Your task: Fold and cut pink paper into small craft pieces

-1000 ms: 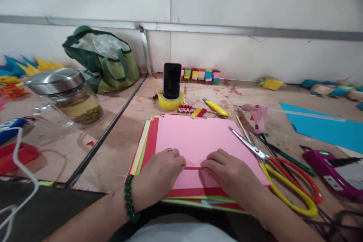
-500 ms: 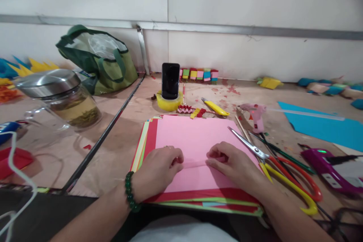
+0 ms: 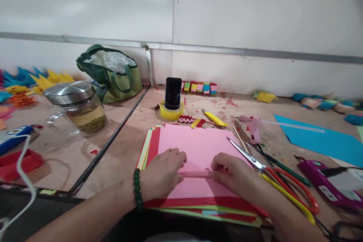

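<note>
A narrow pink paper strip (image 3: 195,174) runs level between my hands, just over a stack of coloured paper topped by a pink sheet (image 3: 193,143). My left hand (image 3: 164,172), with a green bead bracelet (image 3: 137,189) at the wrist, is closed at the strip's left end. At the other end, the thumb and curled fingers of my right hand (image 3: 235,172) pinch the strip. Large scissors (image 3: 261,168) with red and yellow handles lie beside my right forearm, blades partly over the paper stack.
Behind the stack, a phone (image 3: 173,92) leans on a yellow tape roll (image 3: 171,112), near a yellow cutter (image 3: 215,118). A pink glue gun (image 3: 254,130) and blue paper (image 3: 317,140) lie right. Left stand a lidded glass mug (image 3: 87,115) and a green bag (image 3: 113,81).
The camera view has tilted up, so everything sits lower in the picture. Both hands stay over the pink sheet, and the strip between them shows more plainly.
</note>
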`<state>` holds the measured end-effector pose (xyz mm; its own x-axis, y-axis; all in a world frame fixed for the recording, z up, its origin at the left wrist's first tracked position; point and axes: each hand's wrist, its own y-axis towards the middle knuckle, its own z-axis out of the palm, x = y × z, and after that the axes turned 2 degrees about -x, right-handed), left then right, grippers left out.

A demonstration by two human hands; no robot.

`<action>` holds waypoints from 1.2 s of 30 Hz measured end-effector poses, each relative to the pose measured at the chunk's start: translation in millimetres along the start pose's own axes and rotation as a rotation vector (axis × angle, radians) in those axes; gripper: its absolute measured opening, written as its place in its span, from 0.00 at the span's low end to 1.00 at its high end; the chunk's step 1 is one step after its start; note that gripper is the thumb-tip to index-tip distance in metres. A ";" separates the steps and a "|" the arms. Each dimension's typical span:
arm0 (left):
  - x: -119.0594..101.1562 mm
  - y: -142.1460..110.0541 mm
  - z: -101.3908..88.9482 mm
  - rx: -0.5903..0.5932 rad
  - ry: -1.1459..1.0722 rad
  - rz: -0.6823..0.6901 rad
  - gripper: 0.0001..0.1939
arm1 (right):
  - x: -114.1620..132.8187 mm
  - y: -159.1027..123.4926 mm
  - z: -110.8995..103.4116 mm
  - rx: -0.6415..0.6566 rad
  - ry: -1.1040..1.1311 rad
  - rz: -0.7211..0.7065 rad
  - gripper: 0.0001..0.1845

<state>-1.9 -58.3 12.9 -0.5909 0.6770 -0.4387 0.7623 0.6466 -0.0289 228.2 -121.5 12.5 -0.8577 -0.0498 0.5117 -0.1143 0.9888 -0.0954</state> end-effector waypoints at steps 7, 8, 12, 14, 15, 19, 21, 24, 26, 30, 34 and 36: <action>8.9 46.3 -25.1 0.383 -0.755 0.136 0.22 | 29.2 26.3 -36.9 -0.180 0.195 -0.144 0.10; 11.0 51.9 -22.3 0.355 -0.892 0.129 0.23 | 27.7 33.6 -38.2 -0.234 0.311 -0.136 0.10; 18.6 64.5 0.6 0.096 -1.194 0.099 0.26 | 13.7 60.3 -24.3 -0.409 0.896 -0.002 0.18; 19.8 65.8 11.7 0.042 -1.277 0.079 0.26 | 10.4 66.9 -10.2 -0.334 0.973 0.044 0.18; 19.7 65.6 15.9 0.023 -1.294 0.066 0.26 | 10.3 68.4 -3.2 -0.298 0.969 0.042 0.18; 18.8 63.6 23.8 0.020 -1.286 -0.001 0.27 | 12.2 71.8 15.5 -0.276 1.036 0.019 0.15; 19.5 63.4 25.3 0.049 -1.274 -0.041 0.28 | 10.8 75.2 18.0 -0.302 1.129 0.046 0.12; 20.7 63.3 27.3 0.074 -1.293 -0.074 0.30 | 7.4 80.5 16.3 -0.365 1.234 0.088 0.10; 20.3 62.5 28.2 0.085 -1.334 -0.087 0.30 | 6.6 81.9 14.5 -0.385 1.263 0.097 0.12; 16.8 59.3 28.3 0.132 -1.391 -0.070 0.28 | 9.0 77.7 17.2 -0.300 1.255 0.085 0.14; 14.0 57.6 26.3 0.163 -1.367 -0.027 0.29 | 10.0 74.4 22.2 -0.279 1.143 0.051 0.15; 13.8 57.4 24.5 0.149 -1.337 -0.028 0.30 | 6.9 76.5 18.9 -0.379 1.134 0.085 0.17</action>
<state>40.2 -20.4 -16.9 0.0369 -0.2504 -0.9674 0.8258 0.5528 -0.1116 204.1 -48.9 -7.5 0.0964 -0.0185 0.9952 0.2393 0.9709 -0.0052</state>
